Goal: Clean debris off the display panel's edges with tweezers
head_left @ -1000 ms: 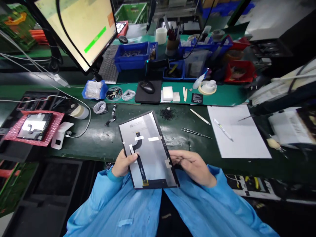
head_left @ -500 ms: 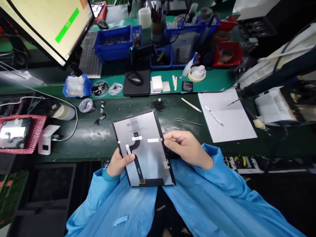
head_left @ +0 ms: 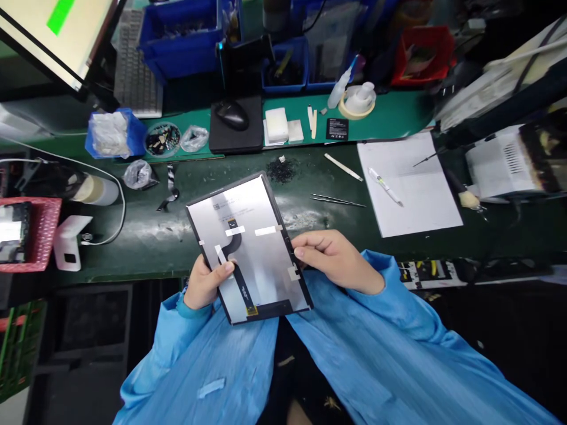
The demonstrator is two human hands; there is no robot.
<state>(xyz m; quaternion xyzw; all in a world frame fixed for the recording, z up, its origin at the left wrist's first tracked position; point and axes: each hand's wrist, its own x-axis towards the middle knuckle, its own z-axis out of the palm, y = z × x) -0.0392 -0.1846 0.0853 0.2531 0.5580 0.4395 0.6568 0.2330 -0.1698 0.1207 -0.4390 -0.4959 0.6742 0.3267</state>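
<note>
A tablet display panel [head_left: 261, 260] is tilted above the bench's front edge, its silvery back facing me. A black flex cable [head_left: 241, 286] runs down it, and pale tape strips sit on the back and right edge. My left hand [head_left: 206, 283] grips the panel's left side, thumb pressed on the back near the cable, the other fingers hidden underneath. At the right edge, my right hand [head_left: 336, 260] is closed in a pinch, thumb and index fingertips against the rim. Whether they hold the rim or something small there is unclear. Tweezers [head_left: 337, 200] lie beyond the right hand.
White paper [head_left: 407, 195] with a pen [head_left: 385, 188] lies on the right. Dark crumbs [head_left: 282, 170] and a pale stick [head_left: 343, 167] are behind the panel. A mouse [head_left: 233, 115], blue bins [head_left: 181, 35] and a monitor [head_left: 39, 35] stand farther back. Pink bubble wrap [head_left: 46, 233] is left.
The view has tilted downward, so the bench items sit higher in the picture. The panel has shifted slightly left and turned a little. Both hands keep their places on it.
</note>
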